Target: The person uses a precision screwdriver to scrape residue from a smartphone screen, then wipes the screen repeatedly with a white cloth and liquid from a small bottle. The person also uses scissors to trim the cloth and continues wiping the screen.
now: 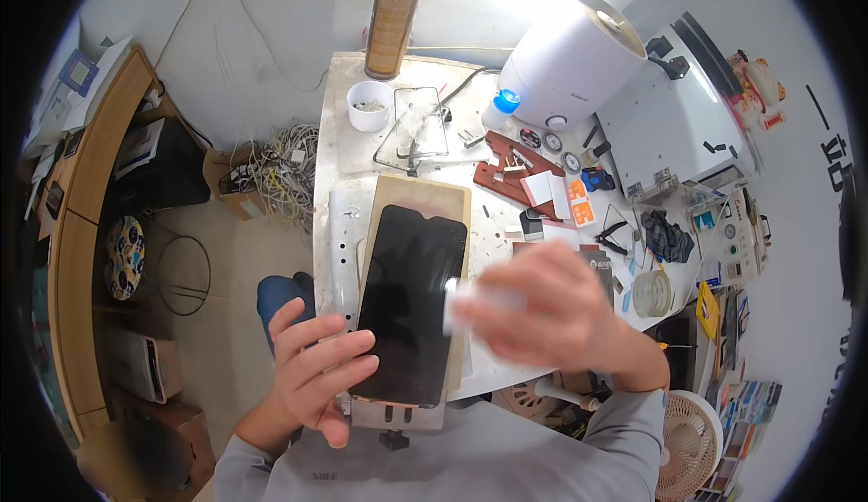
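Observation:
A black smartphone point(410, 299) with a notched screen lies face up on a yellowish pad point(420, 190), which rests on a metal fixture point(427, 419) with a black knob point(395, 440). My left hand point(315, 366) has its fingers spread, with fingertips at the lower left edge of the phone; whether they press on it is unclear. To the right of the phone, my right hand point(542, 305) is blurred by motion. It grips a small white piece point(456, 309), too blurred to name, near the phone's right edge.
Behind the pad are a wire-like frame point(424, 129), a white cup point(369, 105) and a spray can point(393, 24). A brown tool holder point(522, 170), cutting pliers point(614, 236) and a tape roll point(651, 293) lie right. A white humidifier-like device point(569, 61) stands at the back right.

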Available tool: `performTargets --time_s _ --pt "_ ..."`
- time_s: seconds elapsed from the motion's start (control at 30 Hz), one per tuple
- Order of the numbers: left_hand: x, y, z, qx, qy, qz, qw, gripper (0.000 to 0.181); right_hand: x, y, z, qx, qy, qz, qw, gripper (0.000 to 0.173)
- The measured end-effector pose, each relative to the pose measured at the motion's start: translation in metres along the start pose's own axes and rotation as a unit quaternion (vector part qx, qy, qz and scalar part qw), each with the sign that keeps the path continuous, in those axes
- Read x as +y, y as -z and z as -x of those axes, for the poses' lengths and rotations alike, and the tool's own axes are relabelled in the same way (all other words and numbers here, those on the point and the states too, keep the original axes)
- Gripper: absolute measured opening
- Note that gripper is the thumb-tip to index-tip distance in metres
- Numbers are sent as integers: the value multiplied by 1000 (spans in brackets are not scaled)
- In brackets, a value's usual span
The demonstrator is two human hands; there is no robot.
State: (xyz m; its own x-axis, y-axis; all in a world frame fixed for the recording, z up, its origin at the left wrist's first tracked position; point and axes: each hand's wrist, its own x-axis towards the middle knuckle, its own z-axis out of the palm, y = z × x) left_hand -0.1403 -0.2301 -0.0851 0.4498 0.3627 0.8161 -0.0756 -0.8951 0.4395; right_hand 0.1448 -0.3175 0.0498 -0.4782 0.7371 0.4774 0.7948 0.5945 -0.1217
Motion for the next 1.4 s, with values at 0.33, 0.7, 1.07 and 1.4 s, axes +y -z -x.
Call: performTargets --time_s 0.33,0.7,1.07,1.4 --pt "-2 1 0 -7 -1 0 1000 82 -4 -6 0 14 13 9 1000 40" --pt "-4 0 3 -4 -8 -1 1000 81 40 -20 -10 66 -75 97 990 45" --pt "-3 0 4 4 -1 2 1000 79 16 1 -5 51 -22 11 998 40" --pt "-4 0 3 1 -7 5 1000 79 22 -1 -6 10 -11 -52 999 43"
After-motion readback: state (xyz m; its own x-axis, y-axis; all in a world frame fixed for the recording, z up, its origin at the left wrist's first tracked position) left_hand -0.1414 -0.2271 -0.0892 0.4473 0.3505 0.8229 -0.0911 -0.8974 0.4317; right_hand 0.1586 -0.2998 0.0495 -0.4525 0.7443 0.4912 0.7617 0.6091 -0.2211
